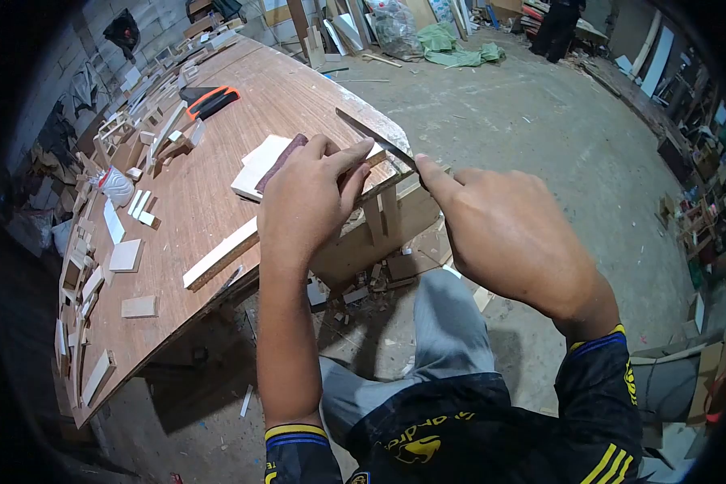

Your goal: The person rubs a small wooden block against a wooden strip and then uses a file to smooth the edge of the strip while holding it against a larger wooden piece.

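My right hand is closed around the near end of a narrow dark metal file, which slants over the table's corner. My left hand grips a small piece of wood at the table edge, its fingertips close beside the file. The fingers partly hide that piece. Left of this hand lies a pale wooden block with a dark red strip, perhaps sandpaper, against it. A long wooden strip lies along the near edge, its far end behind my left wrist.
The wooden table carries several small wood offcuts along its left side. An orange-and-black tool lies farther back. Wood scraps litter the floor under the corner. Another person stands at the far back.
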Demonstrator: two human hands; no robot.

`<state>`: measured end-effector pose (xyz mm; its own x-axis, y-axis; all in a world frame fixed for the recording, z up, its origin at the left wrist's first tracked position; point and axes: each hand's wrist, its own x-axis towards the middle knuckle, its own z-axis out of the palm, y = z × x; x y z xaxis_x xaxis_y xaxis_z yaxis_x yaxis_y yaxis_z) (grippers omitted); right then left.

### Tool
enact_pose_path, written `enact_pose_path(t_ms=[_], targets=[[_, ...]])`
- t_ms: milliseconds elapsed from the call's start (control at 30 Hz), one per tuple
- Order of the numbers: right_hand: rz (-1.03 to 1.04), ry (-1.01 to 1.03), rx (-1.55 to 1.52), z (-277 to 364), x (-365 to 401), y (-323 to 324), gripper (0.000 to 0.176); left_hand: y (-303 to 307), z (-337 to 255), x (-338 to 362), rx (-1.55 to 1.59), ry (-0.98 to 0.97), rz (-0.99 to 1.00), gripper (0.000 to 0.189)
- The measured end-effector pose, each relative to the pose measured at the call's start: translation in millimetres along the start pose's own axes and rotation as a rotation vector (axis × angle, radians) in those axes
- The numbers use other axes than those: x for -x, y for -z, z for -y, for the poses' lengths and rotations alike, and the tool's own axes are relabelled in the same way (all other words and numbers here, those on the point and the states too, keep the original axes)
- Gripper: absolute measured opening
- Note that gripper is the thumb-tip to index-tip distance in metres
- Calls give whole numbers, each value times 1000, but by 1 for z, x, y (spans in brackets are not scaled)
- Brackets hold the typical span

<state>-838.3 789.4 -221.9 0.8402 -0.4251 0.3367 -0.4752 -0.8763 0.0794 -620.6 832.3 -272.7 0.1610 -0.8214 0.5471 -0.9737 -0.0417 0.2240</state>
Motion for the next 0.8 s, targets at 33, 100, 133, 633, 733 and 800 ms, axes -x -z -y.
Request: enact_pose_path(t_ms=[33,100,133,633,733,800], targets=[[-18,11,-5,0,0,-1,38,0,0,0,-1,1,0,29],[-39,24,-8,2,0,-1,37,0,-1,0,-4,-1,-7,29],[-39,15,-7,4,0,-2,37,0,0,0,-4,0,-9,29],[60,4,-17,3,-11,-4,41,-1,1,1,-3,-10,-20,29],[104,-42,-30,-1,-19,-13,53,-1,0,-1,4,-4,-14,29],[106,-47,-42,0,-20,-12,53,-2,2,0,6,-19,-20,28]])
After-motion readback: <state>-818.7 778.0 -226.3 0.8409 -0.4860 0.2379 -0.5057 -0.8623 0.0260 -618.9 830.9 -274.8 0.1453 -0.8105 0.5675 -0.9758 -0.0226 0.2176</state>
